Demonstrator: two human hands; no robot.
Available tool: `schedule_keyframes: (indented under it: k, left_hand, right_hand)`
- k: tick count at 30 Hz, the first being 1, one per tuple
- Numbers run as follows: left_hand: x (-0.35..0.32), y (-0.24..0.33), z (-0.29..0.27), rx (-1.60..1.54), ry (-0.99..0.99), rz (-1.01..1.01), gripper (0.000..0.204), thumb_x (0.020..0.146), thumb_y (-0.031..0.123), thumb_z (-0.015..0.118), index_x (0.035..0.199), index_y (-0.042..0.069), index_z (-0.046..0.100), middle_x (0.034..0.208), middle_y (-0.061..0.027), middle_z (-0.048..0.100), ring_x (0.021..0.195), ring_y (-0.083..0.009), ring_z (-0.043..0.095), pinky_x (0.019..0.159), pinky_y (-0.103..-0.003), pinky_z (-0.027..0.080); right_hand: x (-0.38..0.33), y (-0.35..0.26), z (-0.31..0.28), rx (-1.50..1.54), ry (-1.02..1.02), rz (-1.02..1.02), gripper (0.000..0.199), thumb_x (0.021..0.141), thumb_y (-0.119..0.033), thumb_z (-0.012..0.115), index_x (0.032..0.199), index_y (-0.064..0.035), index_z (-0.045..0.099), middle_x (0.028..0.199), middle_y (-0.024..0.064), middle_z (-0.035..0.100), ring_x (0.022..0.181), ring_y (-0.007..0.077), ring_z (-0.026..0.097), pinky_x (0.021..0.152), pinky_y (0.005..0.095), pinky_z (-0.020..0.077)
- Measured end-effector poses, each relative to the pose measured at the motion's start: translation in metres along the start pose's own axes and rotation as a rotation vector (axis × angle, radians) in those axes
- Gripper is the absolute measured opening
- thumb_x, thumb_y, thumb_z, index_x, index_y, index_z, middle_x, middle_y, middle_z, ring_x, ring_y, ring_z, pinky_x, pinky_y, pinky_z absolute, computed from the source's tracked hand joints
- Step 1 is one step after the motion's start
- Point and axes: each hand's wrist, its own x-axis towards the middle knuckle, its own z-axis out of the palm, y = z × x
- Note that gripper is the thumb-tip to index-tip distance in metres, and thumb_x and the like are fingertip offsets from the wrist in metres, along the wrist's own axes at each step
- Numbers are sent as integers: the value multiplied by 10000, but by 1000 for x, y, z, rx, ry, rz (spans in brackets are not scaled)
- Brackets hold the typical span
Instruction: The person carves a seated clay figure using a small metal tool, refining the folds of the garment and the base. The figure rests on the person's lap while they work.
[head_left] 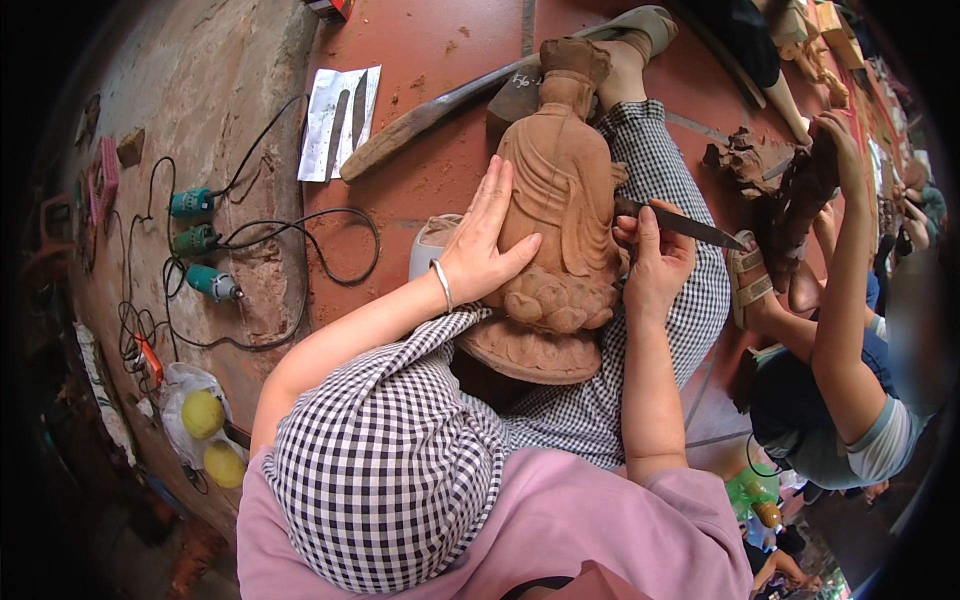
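Note:
A carved brown wooden statue (566, 190) of a robed figure on a lotus base leans between my legs, its head end away from me. My left hand (487, 240) lies flat against its left side, fingers stretched out and thumb apart. In my right hand (658, 262), close to the statue's right side, is a dark, flat, tapering file (708, 231). Its pointed end sticks out to the right, while the other end reaches toward the carved robe. Whether it touches the wood I cannot tell.
Left, green power tools (210, 283) lie among black cords. Two dark blades rest on white paper (338, 122) on the red tile floor. A long wooden bar (430, 118) lies beyond the statue. At right, another person (850, 340) sits by dark carved wood (803, 195). Yellow fruits (203, 414) lie lower left.

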Motion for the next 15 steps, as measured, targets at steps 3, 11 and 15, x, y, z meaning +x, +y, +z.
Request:
schedule_keyframes:
  k: [3,11,15]
  left_hand:
    - [3,4,-3,74,34,85,813,924,264,612,1600,39,222,1660,-247,153,1536,-391,188,1232,-452,196]
    - [4,12,-11,215,-76,377,587,910,111,525,1485,6,470,1577,-183,408,1512,-367,284,1223,-551,178]
    - [5,10,-9,92,-141,382,546,958,130,478,1492,13,467,1588,-172,394,1522,-345,268,1236,-526,148]
  right_hand:
    - [2,3,2,74,19,-33,164,990,-78,646,1122,16,623,1006,127,704,846,174,727,748,285,620]
    - [8,12,-3,280,-55,-102,148,1021,-103,599,1082,31,616,1113,172,681,934,234,721,824,343,622]
    - [9,15,-5,281,-58,-101,144,1025,-101,589,1076,30,614,1114,175,681,933,239,720,824,346,623]
